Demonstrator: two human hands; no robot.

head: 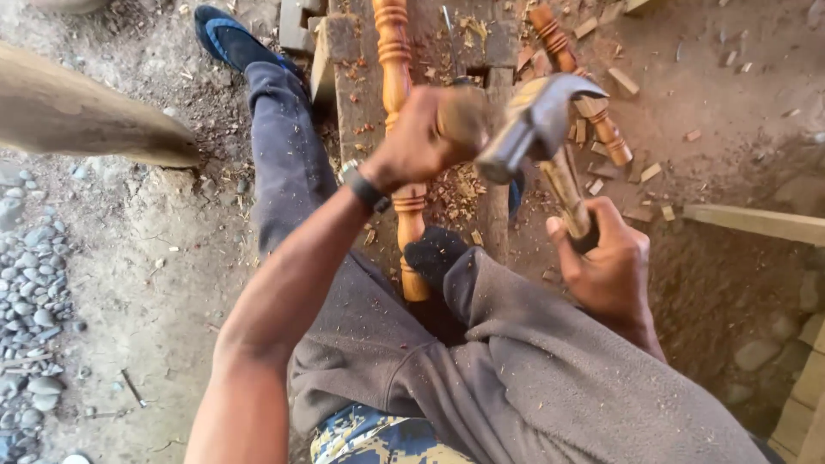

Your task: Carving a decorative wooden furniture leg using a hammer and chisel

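Note:
My right hand [612, 262] grips the wooden handle of a steel claw hammer [534, 125], its head raised beside my left hand. My left hand [421, 137] is closed around the wooden handle of a tool, probably a chisel [464, 116], held over a turned orange wooden spindle [397, 94]. The spindle lies lengthwise on a rough wooden bench [357, 94] and my dark-socked foot [434, 251] presses on its near end. My left wrist wears a dark watch.
A second turned spindle [577, 82] lies to the right among wood chips [455, 189]. A thick log [77, 116] reaches in from the left. Grey pebbles [30, 283] line the left edge. A plank [756, 223] and bricks lie at the right. My other foot, in a blue shoe [228, 39], rests at top left.

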